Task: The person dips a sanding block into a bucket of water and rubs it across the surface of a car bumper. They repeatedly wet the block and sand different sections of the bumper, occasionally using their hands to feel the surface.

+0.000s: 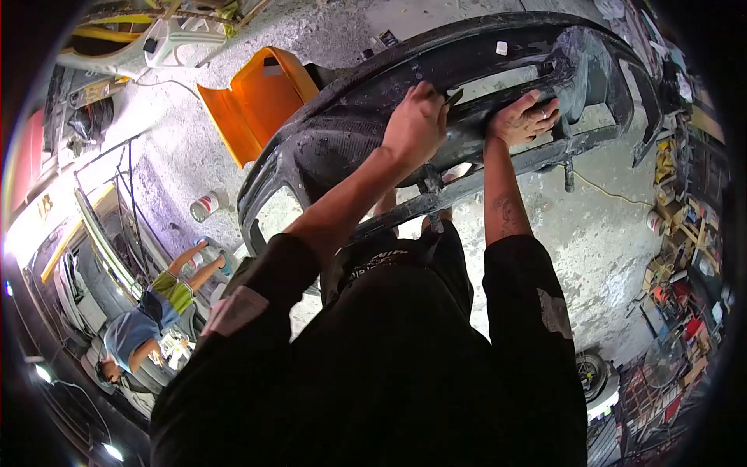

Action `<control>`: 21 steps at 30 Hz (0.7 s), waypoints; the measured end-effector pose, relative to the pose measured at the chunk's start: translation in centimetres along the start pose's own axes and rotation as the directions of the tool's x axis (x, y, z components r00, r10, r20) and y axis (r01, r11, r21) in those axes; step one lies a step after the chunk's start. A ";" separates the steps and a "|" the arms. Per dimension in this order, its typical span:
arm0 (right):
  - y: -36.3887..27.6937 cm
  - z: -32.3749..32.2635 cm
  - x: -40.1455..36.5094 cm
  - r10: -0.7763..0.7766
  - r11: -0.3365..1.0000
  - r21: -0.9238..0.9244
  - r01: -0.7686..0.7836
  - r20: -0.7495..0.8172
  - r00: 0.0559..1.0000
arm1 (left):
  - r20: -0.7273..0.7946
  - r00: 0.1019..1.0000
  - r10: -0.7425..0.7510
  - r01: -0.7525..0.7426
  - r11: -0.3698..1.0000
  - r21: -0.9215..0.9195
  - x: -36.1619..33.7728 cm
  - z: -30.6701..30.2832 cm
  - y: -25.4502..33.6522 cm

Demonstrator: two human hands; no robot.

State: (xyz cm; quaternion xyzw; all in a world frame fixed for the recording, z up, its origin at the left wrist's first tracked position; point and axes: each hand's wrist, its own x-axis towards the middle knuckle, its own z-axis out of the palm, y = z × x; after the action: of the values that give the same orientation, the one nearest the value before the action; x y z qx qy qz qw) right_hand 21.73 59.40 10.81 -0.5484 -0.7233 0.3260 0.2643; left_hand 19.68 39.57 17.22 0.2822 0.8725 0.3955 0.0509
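A black car bumper [342, 132] with scuffed, grey-smeared patches lies across a stand in front of me. My left hand [418, 124] is closed in a fist over the bumper's middle, beside a long slot. A small dark, narrow piece [454, 98] sticks out past its fingers; I cannot tell what it is. Flat on the bumper just right of the slot rests my right hand [523, 121], fingers spread and a ring on one. A small white block [502, 48] sits on the bumper's far part.
An orange plastic chair [261, 105] stands beyond the bumper's left side. On the concrete floor are a can [204, 206] and a yellow cord [607, 191]. Another person [152, 315] is at the left near a vehicle. Boxes and clutter [677, 288] line the right.
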 end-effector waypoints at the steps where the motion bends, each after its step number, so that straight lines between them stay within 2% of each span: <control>1: -0.1 0.0 0.1 -0.002 1.000 -0.018 0.002 -0.005 1.000 | -0.007 1.000 0.002 -0.002 1.000 -0.009 0.0 0.2 -0.1; 2: -0.1 -0.1 0.0 -0.004 1.000 -0.023 0.003 -0.009 1.000 | -0.020 1.000 -0.007 0.006 1.000 -0.017 0.0 0.5 -0.1; 4: -0.4 -0.2 -0.1 0.004 1.000 -0.015 -0.004 0.013 1.000 | 0.052 0.992 -0.111 0.114 0.991 -0.068 -2.3 -3.5 0.4; 7: -0.6 -0.2 0.1 -0.003 1.000 -0.005 0.003 0.013 1.000 | 0.028 0.993 -0.117 0.119 0.988 -0.096 -2.4 -3.0 0.4; 9: -0.6 -0.4 -0.2 0.024 1.000 -0.012 -0.024 0.025 0.999 | -0.012 0.999 0.032 -0.031 0.998 0.059 0.4 0.0 1.7; 10: -0.5 -0.4 -0.6 0.034 0.999 -0.012 -0.034 0.021 0.999 | -0.002 0.999 0.036 -0.036 0.998 0.060 0.6 0.4 1.5; 12: -0.6 -0.4 -0.3 0.008 1.000 -0.022 -0.008 0.012 1.000 | 0.017 0.998 -0.052 0.052 0.999 -0.006 0.8 1.2 1.3; 14: -0.7 -0.4 -0.3 0.013 0.999 -0.031 -0.012 0.033 0.999 | 0.002 0.994 -0.107 0.107 0.991 -0.078 -2.2 -1.5 0.8; 17: -0.5 -0.3 -0.2 -0.006 1.000 0.001 0.006 0.017 1.000 | 0.023 0.990 -0.141 0.143 0.982 -0.122 -2.6 -1.9 0.5; 19: -0.2 -0.2 0.0 -0.004 1.000 -0.013 0.004 0.013 1.000 | -0.013 0.989 0.145 -0.141 0.977 0.157 0.6 0.4 2.6; 20: -0.1 -0.1 0.0 0.004 1.000 -0.023 -0.004 0.005 1.000 | -0.010 0.989 0.145 -0.141 0.978 0.156 1.4 1.4 2.9; 21: -0.3 -0.1 0.0 0.016 1.000 -0.021 -0.015 0.012 1.000 | -0.055 0.996 0.065 -0.062 0.996 0.063 2.2 2.5 2.9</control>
State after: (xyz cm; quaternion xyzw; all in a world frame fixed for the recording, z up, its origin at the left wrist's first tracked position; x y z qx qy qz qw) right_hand 21.61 59.39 11.08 -0.5546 -0.7240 0.3240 0.2516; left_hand 19.91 43.93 17.90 0.2998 0.8758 0.3781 0.0045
